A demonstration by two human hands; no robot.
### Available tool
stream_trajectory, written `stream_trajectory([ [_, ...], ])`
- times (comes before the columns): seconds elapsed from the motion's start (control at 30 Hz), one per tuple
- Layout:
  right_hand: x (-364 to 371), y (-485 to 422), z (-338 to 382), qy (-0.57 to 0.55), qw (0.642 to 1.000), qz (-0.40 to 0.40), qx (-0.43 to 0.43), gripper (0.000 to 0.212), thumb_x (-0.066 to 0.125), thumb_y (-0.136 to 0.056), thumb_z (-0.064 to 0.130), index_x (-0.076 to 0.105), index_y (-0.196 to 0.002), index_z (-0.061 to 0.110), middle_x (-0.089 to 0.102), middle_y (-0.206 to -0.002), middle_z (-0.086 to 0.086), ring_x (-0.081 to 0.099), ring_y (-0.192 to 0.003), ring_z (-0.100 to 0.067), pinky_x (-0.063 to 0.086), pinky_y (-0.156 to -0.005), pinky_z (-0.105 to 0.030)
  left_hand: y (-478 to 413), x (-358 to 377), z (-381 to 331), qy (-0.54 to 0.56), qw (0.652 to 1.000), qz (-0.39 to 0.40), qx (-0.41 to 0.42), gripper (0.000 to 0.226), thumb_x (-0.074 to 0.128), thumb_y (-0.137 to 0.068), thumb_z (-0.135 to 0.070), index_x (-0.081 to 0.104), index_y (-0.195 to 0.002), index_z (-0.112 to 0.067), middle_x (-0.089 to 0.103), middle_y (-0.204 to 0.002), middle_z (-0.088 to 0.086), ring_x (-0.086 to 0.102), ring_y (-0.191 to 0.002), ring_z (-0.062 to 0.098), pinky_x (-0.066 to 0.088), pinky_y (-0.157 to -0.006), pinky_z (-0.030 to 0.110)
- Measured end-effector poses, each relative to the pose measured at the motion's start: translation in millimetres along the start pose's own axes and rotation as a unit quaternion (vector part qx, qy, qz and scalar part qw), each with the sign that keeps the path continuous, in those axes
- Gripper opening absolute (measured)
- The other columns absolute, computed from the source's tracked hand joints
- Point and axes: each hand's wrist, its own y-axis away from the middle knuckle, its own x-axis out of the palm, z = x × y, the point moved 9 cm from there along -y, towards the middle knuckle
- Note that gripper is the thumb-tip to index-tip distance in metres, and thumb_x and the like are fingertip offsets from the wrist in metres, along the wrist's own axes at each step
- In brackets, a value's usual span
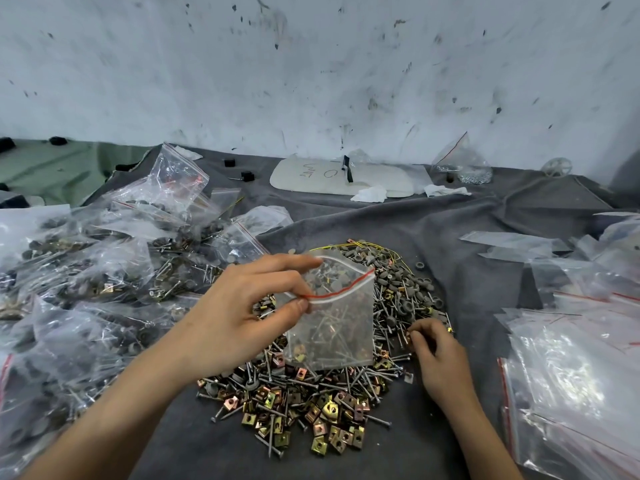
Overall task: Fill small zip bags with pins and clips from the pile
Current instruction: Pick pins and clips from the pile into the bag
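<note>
Zip bag [332, 317]: small, clear, red line at the seal. Hung just above the middle of the pile [311, 403], mouth uppermost and gaping, a few pins and clips already in the bottom. Judged light, limp and slick. Best taken at the stiffer seal strip, one lip pinched to hold the mouth wide; likely to sag and spill if gripped lower down.

Left hand [242, 306]: pinched the bag's left corner at the seal between thumb and fingers, over the pile's left side.

Right hand [436, 355]: rested at the pile's right edge, fingers curled down onto the pieces. Could not be told whether a piece was already held.

Pile: pins thin, hard and pointed; clips small, square and brassy. Judged prone to prick and slide, easier pinched singly than scooped.

Filled bags [86, 271]: heaped left of the pile.

Empty bags [571, 341]: lay right of the pile.

White board [339, 178]: lay beyond the pile, with hand-drawn marks not read with any certainty. No brand or print seen on the bag.
</note>
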Motion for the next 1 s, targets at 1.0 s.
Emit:
stream_trajectory([
  [1.0,-64.9,38.1,158.5,-0.279,0.936,-0.061,-0.205,0.021,0.064,-0.085,0.012,0.066,-0.098,0.028,0.071,-0.097,0.001,0.067,-0.093,-0.012,0.051,-0.08,-0.015,3.0,30.3,-32.2,-0.025,0.996,0.068,0.058,0.021,0.054,-0.091,-0.029,0.072,-0.089,-0.018,0.057,-0.135,-0.002,0.053,-0.123,0.01,0.04,-0.098,0.023],
])
